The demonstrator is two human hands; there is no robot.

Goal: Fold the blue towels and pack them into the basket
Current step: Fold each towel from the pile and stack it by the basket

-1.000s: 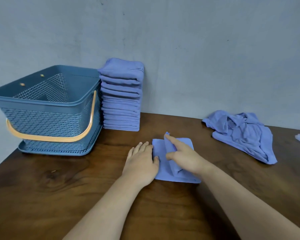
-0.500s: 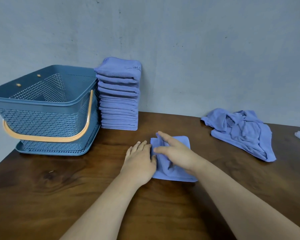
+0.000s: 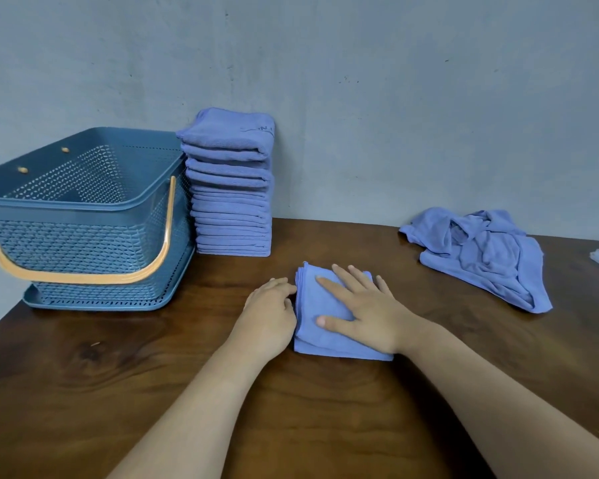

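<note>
Table (image 3: 118,375): dark wood. Its back edge meets the wall (image 3: 360,98), and its left edge runs off just past the basket.
Basket (image 3: 83,233): blue lattice plastic, at the back left. The orange handle is folded down over the near side.
Stack of towels (image 3: 230,188): folded and piled high against the wall, just beside the basket's right side.
Folded towel (image 3: 312,302): a small blue square flat on the table, near the stack, with its layered edges facing left.
Loose towels (image 3: 481,257): a crumpled blue heap at the back right, well apart from the folded towel.
Open room: bare wood lies between the folded towel and the heap, and in front of the basket.
Right hand (image 3: 367,309): palm down on the folded towel, fingers straight and spread, pressing it flat.
Left hand (image 3: 268,311): on the table with relaxed fingers, fingertips touching the towel's left edge and grasping nothing.
</note>
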